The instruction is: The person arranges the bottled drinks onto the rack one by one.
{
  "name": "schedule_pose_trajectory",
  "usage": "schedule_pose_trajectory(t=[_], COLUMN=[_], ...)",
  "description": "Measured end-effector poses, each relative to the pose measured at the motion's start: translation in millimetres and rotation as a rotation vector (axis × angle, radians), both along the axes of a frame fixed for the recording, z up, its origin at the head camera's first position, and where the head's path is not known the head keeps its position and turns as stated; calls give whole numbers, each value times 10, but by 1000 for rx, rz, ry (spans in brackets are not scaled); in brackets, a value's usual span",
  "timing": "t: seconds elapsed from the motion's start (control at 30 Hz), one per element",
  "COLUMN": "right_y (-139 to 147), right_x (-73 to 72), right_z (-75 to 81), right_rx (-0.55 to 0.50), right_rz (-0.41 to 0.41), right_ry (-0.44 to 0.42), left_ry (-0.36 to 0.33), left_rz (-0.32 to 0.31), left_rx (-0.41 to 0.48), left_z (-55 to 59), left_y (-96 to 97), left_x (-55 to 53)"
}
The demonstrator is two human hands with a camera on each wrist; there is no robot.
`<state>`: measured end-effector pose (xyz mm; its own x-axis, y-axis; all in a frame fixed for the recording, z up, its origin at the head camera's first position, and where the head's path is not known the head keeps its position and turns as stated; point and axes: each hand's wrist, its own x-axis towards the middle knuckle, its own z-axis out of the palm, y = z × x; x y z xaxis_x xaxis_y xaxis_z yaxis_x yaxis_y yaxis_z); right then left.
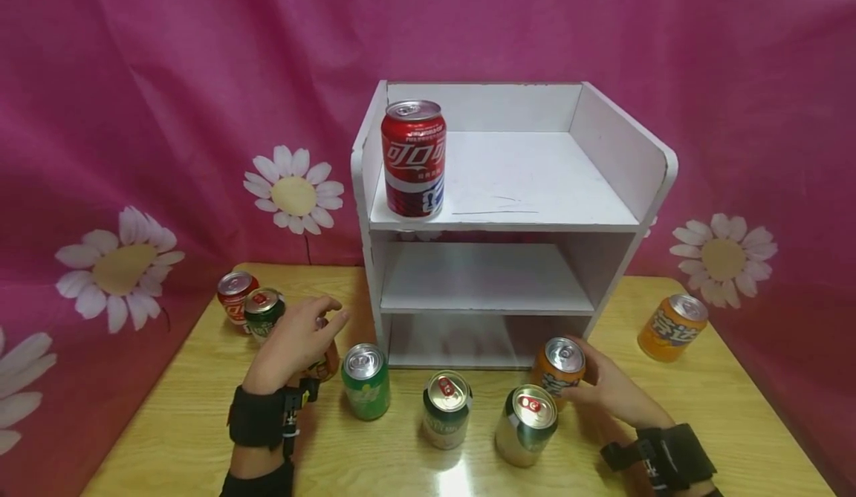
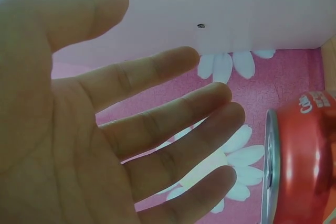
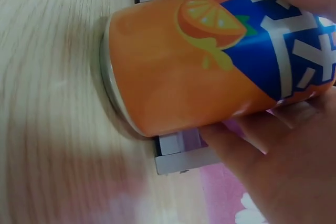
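My right hand (image 1: pixel 611 391) grips an orange soda can (image 1: pixel 559 367), thumb on one side and fingers on the other. In the right wrist view, the base of this can is right at the tabletop. My left hand (image 1: pixel 294 341) is held over the left part of the table, its fingers extended and apart, with nothing in the palm. Partly hidden beneath it in the head view is an orange-brown can (image 1: pixel 325 365). A reddish can (image 2: pixel 304 161) stands beyond the left fingertips in the left wrist view.
A white shelf unit (image 1: pixel 508 267) stands at the back, a red cola can (image 1: pixel 414 166) on its top. A light green can (image 1: pixel 365 389) and two dark-green-topped cans (image 1: pixel 446 415) (image 1: pixel 524 430) stand in front. Another orange can (image 1: pixel 671 327) is far right; red (image 1: pixel 235 296) and green (image 1: pixel 262 310) cans are left.
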<state>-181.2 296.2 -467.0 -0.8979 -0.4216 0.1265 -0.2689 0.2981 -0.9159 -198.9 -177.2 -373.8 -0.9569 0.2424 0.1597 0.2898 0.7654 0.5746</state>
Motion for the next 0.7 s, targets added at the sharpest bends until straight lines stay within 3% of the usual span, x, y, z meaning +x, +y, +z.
schedule_pose_trajectory(t=[0.3,0.53,0.7], right_y=[-13,-45,-70], right_x=[-8,-20,-21], right_z=[-48,-111,-133], right_rx=[-3,16,-57], right_rz=[-47,-55,-24], right_ry=[-19,13,-55], left_ry=[-4,27,16], left_rz=[0,-1,0], left_rx=[-3,-14,-8], left_z=[2,0,2], left_y=[15,22,23], left_x=[0,0,2])
